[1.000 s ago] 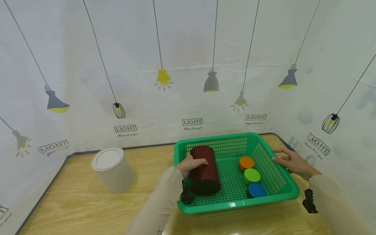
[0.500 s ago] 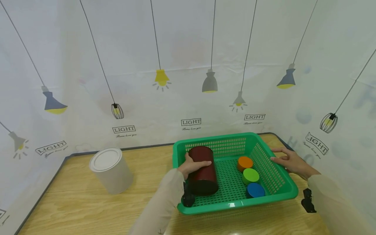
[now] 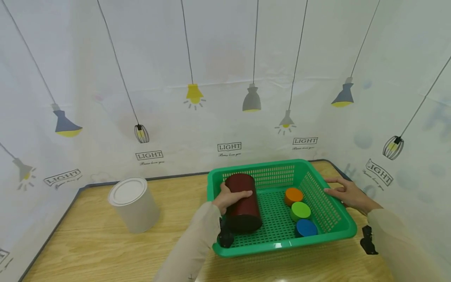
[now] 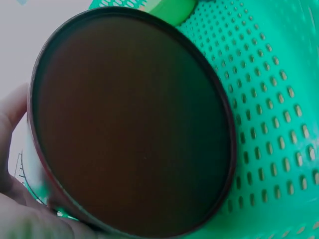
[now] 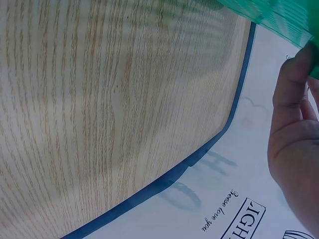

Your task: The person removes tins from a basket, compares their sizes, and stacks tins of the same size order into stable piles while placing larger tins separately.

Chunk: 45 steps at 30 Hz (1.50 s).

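A dark red canister [image 3: 244, 211] lies on its side along the left wall of a green perforated plastic basket [image 3: 271, 248]. My left hand [image 3: 228, 197] grips it, thumb across the top and fingers down its left side. The left wrist view faces the canister's flat round end [image 4: 134, 129], which hides part of the hand [image 4: 15, 199]. At the basket's right rim, my right hand [image 3: 352, 197] holds the edge between thumb and fingers. In the right wrist view that hand [image 5: 294, 119] meets the green edge at top right.
Orange [image 3: 294, 196], green [image 3: 300, 211] and blue [image 3: 306, 228] round pieces sit in a row in the basket's right half. A white lidded can [image 3: 134, 205] stands on the wooden table [image 3: 91, 243] to the left. A printed lamp-pattern backdrop [image 3: 218, 117] rises behind and at both sides.
My left thumb has slid slightly farther right across the canister, whose far end now looks a touch higher. The right hand keeps its place on the basket rim.
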Tool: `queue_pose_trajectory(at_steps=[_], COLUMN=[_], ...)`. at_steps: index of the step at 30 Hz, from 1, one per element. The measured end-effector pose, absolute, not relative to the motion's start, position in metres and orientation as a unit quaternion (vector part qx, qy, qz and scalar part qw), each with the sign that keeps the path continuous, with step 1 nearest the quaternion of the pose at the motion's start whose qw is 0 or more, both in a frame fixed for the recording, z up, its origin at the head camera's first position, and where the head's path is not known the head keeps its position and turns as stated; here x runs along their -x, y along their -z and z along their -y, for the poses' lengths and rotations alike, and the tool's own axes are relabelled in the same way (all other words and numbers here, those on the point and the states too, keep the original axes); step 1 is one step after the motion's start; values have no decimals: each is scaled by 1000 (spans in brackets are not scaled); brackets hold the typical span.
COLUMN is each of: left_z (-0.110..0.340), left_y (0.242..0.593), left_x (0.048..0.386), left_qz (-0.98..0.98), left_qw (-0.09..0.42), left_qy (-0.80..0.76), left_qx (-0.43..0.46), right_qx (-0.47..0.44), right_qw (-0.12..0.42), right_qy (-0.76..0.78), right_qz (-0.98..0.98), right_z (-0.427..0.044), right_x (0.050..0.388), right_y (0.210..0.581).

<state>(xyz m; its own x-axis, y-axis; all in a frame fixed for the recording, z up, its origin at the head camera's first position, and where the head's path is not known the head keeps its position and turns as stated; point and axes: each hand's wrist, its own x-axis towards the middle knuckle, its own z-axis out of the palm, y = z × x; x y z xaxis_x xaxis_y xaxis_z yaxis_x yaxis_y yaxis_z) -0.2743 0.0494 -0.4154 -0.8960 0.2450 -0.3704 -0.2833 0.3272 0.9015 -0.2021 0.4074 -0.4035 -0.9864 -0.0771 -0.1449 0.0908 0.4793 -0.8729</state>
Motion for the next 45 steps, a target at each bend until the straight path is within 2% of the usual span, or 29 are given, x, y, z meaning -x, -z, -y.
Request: queue_pose_trajectory(at_steps=[6,15,24,29,39,45], left_z=[-48,-44,-40,-35,-18,3], left_y=[405,386,376,363,326,317], left_x=[273,257,231,228,216,201], left_qz=[-774,-773,-786,-793,-802,-802], left_qw=[216,227,162,132,144,149], left_qy=[-595,-590,-589,-585,-561,-554], left_qx=[-10,-54,-95,-104,-148,-169], right_qx=[-1,-1,4,-4,-5,5], right_qw=[81,80,79,80,74,75], right_qy=[511,507,499,498,493,490], right_qz=[-856,-858,-863,-863,-867,-868], right_z=[-406,-406,-404,-404,-405,-402], right_x=[203,202,203,203,200,200], right_y=[405,405,405,404,402,401])
